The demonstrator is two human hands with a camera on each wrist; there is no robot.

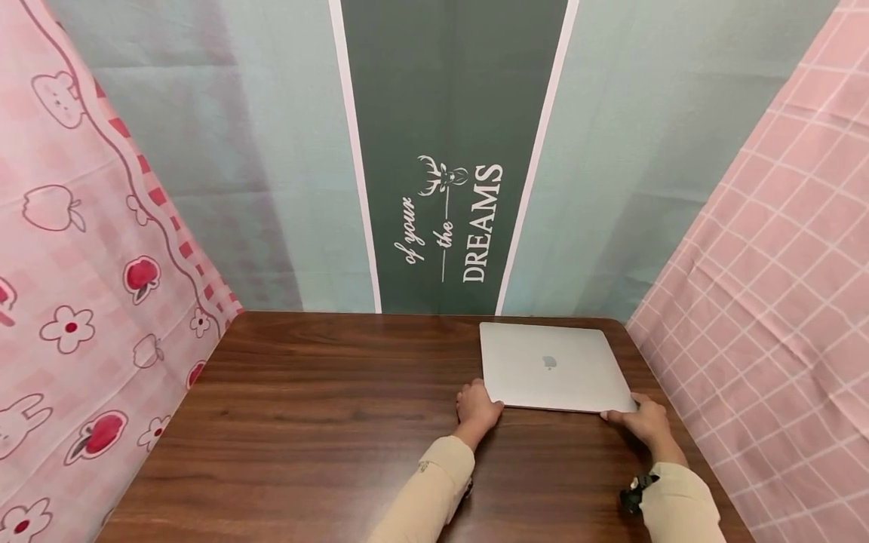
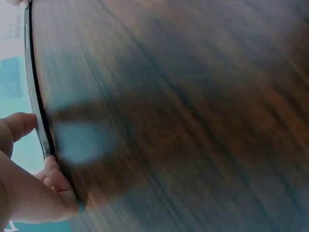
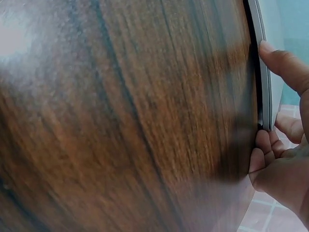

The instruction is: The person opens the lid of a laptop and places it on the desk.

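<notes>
A silver laptop [image 1: 577, 347], lid down with a grey apple logo, lies toward the back right of the wooden table. My left hand [image 1: 477, 405] grips its front left corner, thumb at the front edge and fingers along the side. At the front right corner, my right hand [image 1: 643, 419] holds it in the same manner. The left wrist view shows the thumb against the laptop's thin edge [image 2: 36, 87] and the other fingers curled low at the corner. In the right wrist view, curled fingertips [image 3: 263, 140] sit beneath the laptop's corner, close over the tabletop.
The brown wood-grain table [image 1: 305, 422] stretches left and in front of the laptop. A green curtain [image 1: 455, 90] with white lettering hangs behind its back edge. Pink patterned cloth [image 1: 102, 302] borders the left side, and pink checked cloth [image 1: 767, 286] hangs close by the right.
</notes>
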